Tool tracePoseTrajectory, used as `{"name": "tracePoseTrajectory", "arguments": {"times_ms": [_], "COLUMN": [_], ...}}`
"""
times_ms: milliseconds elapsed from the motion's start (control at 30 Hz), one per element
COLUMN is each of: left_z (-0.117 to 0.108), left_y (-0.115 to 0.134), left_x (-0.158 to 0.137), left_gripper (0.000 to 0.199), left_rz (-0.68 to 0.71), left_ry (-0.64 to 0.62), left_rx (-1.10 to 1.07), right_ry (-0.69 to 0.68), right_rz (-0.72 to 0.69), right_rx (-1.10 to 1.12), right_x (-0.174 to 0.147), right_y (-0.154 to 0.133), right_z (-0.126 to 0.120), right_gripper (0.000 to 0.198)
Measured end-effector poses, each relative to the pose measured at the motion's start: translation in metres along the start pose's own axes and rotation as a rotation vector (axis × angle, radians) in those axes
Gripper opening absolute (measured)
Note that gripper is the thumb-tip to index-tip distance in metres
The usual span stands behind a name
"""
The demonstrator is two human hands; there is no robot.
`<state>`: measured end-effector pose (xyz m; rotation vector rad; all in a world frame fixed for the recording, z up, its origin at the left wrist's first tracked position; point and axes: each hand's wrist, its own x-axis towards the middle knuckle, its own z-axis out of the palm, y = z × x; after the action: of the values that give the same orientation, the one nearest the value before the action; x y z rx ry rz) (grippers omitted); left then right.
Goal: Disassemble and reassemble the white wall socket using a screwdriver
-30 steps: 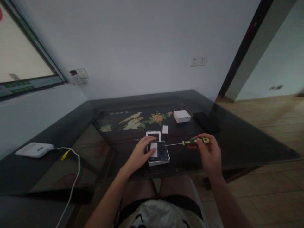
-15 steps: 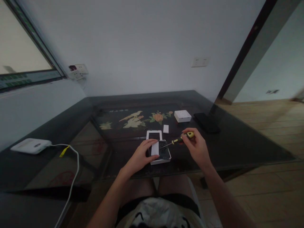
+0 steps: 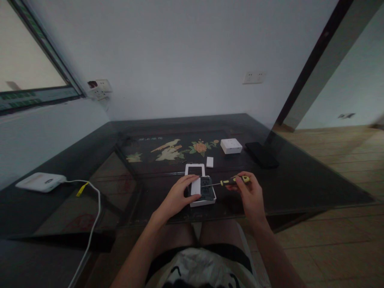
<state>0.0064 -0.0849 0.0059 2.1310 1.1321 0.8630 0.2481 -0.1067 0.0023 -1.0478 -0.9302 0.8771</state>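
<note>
A wall switch (image 3: 207, 196) with a white rim and a dark inside lies near the table's front edge. A white rocker plate (image 3: 196, 187) covers its left half. My left hand (image 3: 179, 196) grips it from the left, thumb at the near edge and fingers at the far edge. In my right hand (image 3: 250, 193) is a yellow-and-black screwdriver (image 3: 226, 183), held nearly level. Its shaft points left, and the tip reaches over the dark part beside the rocker plate; contact there is too small to tell. Just behind stands a white frame (image 3: 195, 165), partly covered by the switch.
A loose white plate (image 3: 210, 162) and a white square wall unit (image 3: 231, 146) sit farther back. Right of them lies a black phone-like slab (image 3: 261, 155). A white device (image 3: 41, 182) with a cable (image 3: 99, 204) rests at the left. The dark table (image 3: 168, 128) meets the wall.
The screwdriver handle has swung down toward me and slightly right, so the shaft lies flatter. My right hand has moved with it. The left hand keeps its hold on the wall switch.
</note>
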Motion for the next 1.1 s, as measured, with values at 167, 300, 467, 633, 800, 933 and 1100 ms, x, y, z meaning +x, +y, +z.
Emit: {"name": "tracePoseTrajectory", "arguments": {"times_ms": [167,300,467,633,800,933,1100], "left_z": [0.0,0.001,0.001,0.0,-0.001,-0.012,-0.035], "left_y": [0.001,0.001,-0.002,-0.001,0.004,0.014,0.014], "left_x": [0.0,-0.001,0.0,0.001,0.0,0.008,0.058], "left_gripper": [0.049,0.048,0.046,0.046,0.045,0.042,0.041], "left_rz": [0.018,0.035,0.084,0.079,0.076,0.119,0.188], "left_ry": [0.003,0.014,0.038,0.038,0.022,0.058,0.089], "left_rx": [0.01,0.029,0.1,0.165,0.154,0.154,0.236], "right_ry": [-0.025,-0.02,-0.015,0.019,0.037,0.083,0.118], "right_rz": [-0.065,-0.094,-0.059,-0.041,-0.042,-0.042,-0.035], "right_rx": [0.065,0.107,0.117,0.087,0.121,0.14,0.178], "right_x": [-0.006,-0.01,-0.011,-0.014,-0.013,-0.012,-0.011], "right_y": [0.009,0.016,0.019,0.018,0.018,0.015,0.012], "right_z": [-0.002,-0.003,-0.004,-0.005,-0.005,-0.005,-0.004], "right_gripper": [0.019,0.015,0.016,0.016,0.018,0.02,0.02]}}
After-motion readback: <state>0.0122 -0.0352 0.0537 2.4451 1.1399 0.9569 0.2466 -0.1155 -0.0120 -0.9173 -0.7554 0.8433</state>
